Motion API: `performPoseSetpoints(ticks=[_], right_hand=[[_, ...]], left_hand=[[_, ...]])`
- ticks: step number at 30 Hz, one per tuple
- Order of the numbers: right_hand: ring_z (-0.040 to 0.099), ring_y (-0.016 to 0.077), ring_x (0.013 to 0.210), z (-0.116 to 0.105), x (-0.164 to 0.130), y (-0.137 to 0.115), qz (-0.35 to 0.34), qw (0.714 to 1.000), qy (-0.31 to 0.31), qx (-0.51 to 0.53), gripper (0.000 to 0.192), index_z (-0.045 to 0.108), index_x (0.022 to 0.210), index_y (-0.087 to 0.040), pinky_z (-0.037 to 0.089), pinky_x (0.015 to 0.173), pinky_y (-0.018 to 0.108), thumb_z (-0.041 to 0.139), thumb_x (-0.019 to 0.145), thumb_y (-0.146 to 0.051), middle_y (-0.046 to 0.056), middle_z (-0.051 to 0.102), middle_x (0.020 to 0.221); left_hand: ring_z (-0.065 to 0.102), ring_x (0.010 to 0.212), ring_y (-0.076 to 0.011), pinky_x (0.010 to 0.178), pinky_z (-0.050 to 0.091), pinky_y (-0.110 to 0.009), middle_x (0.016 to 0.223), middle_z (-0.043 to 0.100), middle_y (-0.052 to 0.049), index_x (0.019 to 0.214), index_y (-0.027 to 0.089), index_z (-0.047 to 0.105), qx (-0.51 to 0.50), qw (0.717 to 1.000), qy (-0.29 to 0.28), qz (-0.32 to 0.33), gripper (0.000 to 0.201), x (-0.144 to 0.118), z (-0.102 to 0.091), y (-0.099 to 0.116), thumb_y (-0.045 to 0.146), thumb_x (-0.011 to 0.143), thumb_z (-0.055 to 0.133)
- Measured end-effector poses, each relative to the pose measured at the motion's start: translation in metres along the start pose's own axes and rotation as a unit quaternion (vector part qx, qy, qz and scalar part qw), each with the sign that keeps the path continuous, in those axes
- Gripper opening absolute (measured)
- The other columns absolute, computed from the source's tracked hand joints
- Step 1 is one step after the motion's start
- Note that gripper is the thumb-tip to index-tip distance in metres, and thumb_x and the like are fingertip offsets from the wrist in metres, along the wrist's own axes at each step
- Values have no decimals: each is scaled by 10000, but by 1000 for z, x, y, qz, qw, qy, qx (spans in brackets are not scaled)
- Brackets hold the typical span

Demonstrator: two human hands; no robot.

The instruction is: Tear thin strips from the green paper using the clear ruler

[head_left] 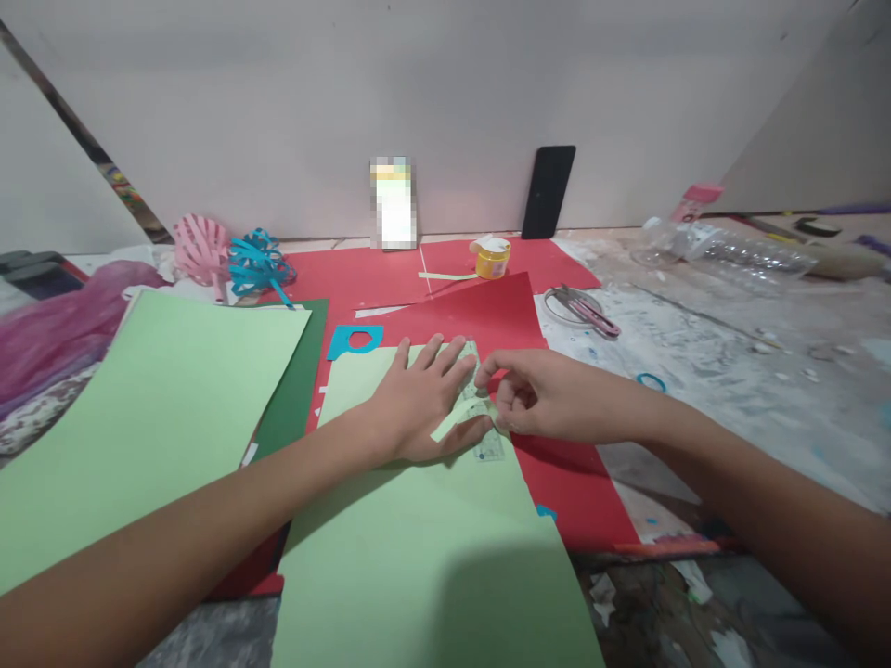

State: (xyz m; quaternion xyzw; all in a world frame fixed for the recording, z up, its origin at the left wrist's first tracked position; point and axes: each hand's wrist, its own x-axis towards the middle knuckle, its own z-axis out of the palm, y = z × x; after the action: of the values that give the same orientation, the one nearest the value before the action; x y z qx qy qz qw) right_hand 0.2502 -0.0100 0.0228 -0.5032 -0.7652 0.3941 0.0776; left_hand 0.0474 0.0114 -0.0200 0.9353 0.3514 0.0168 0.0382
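Note:
My left hand (pixel 424 399) lies flat with fingers spread on a light green paper sheet (pixel 390 547). Its thumb and forefinger rest by a clear plastic ruler (pixel 489 448), which lies near the sheet's right edge. A narrow light green paper strip (pixel 452 422) curls over the left hand and the ruler. My right hand (pixel 533 394) is closed at the ruler's right side, its fingertips pinched at the strip's right end. The exact contact is partly hidden by the fingers.
More green paper (pixel 174 399) lies left. Behind are pink (pixel 200 250) and blue (pixel 257 264) paper-strip balls, a yellow tub (pixel 493 260), a lit phone (pixel 395 209) and a dark phone (pixel 548 193). Scissors (pixel 588 311) and a plastic bottle (pixel 730 250) lie right. Red paper (pixel 571 482) is underneath.

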Motion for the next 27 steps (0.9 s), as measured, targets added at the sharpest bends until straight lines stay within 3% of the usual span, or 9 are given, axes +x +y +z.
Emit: performPoseSetpoints(ticks=[3,8,21,27], right_hand=[[519,122,587,0,-1,-1,1,1000,-2,12,281,527,1016,-212,409,545,228,607,748,-195,-32,607,677],[522,127,595,-2,-3,-6,1,999,-9,31,292,530,1029,-209,406,550,232,608,748,-200,-26,608,682],[557,132,605,-3,-3,-6,-6,1000,-26,-12,308,525,1037,-216,415,554,226,605,740,-197,-29,632,704],[514,124,577,-1,6,4,-20,999,30,-30,266,542,984,-198,383,543,220,574,723,-161,-41,573,640]], left_hand=[[150,1438,-419,1100,158,-642,1595,167,-141,1485,169,275,-3,1000,2,-7,768,2,3,-1,680,911,269],[96,1453,-401,1114,127,-644,1608,105,-118,1511,167,228,-6,998,-50,-30,757,2,-4,2,623,913,305],[113,1456,-384,1126,95,-642,1601,153,-106,1473,200,311,-47,998,-17,-42,771,1,-3,4,701,888,298],[116,1456,-379,1138,93,-612,1599,180,-91,1468,203,321,-38,998,-2,-42,755,8,0,-8,692,892,301]])
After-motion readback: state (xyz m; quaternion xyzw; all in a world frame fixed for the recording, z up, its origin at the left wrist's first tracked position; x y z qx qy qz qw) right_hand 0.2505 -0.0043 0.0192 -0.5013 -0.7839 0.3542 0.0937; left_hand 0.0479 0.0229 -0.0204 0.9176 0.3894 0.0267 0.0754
